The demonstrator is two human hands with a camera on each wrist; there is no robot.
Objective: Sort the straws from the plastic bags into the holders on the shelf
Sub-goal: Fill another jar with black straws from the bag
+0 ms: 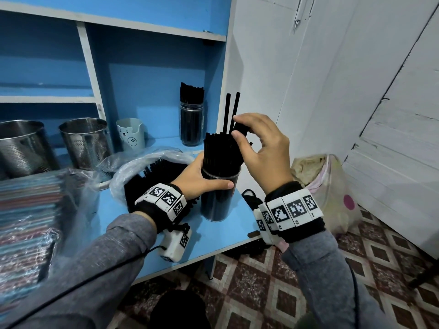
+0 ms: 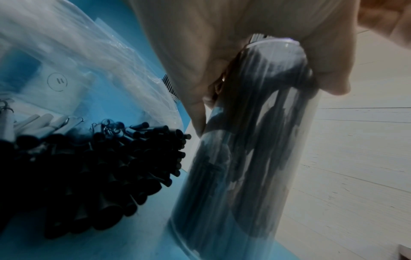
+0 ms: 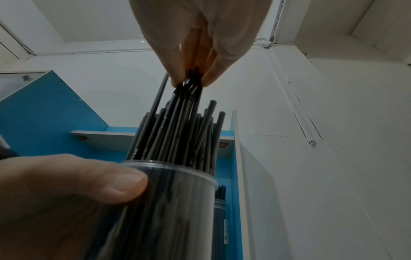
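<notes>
The left hand (image 1: pixel 202 176) gripped the jar (image 1: pixel 219 198) on the desk (image 1: pixel 221 236). The right hand (image 1: pixel 263 148) pinched straws (image 3: pixel 189 82), feeding them in. Next probably called for pushing them down level.

Clear round holder (image 1: pixel 219 198) upright at the blue shelf (image 1: pixel 221 236) edge, packed with black straws (image 1: pixel 219 153), two standing taller, open plastic bag (image 1: pixel 142 167) of black straws beside it, second filled jar (image 1: pixel 192 122) further back.
</notes>
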